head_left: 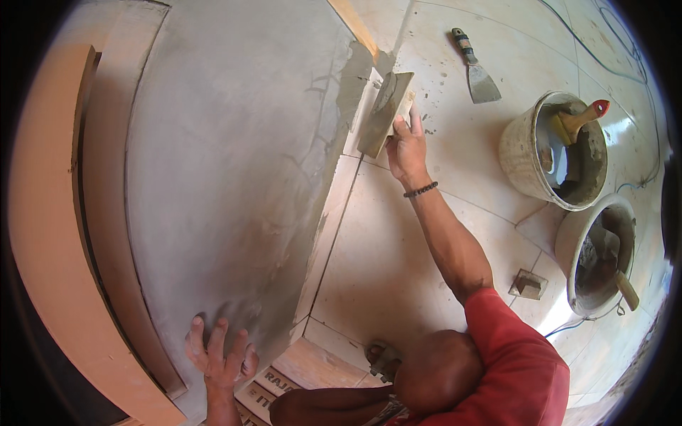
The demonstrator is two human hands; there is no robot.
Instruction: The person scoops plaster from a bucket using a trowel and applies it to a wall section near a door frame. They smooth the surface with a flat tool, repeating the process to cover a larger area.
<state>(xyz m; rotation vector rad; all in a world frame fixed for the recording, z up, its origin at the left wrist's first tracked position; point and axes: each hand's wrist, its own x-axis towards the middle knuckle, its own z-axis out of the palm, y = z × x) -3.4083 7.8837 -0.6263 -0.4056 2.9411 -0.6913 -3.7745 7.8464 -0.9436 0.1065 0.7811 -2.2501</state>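
My right hand [408, 150], at the end of a red sleeve and with a beaded bracelet on its wrist, grips a plastering trowel [386, 113]. Its flat rectangular blade is tilted by the edge of a grey plastered surface [227, 163]; I cannot tell whether it touches. Along that edge runs a pale tile strip [328, 213], with rough wet plaster near its far end. Low on the left, my left hand [222, 348] has its fingers spread over the plaster, nothing in it. Whether its fingertips press on the surface is not plain.
To the right on the tiled floor stand a bucket [517, 153] holding a paintbrush [584, 122] and a second bucket [568, 245] with a wooden-handled tool. A putty knife [477, 71] lies farther off. A wooden strip [355, 27] meets the plaster's far edge. My bent knees [437, 370] are nearby.
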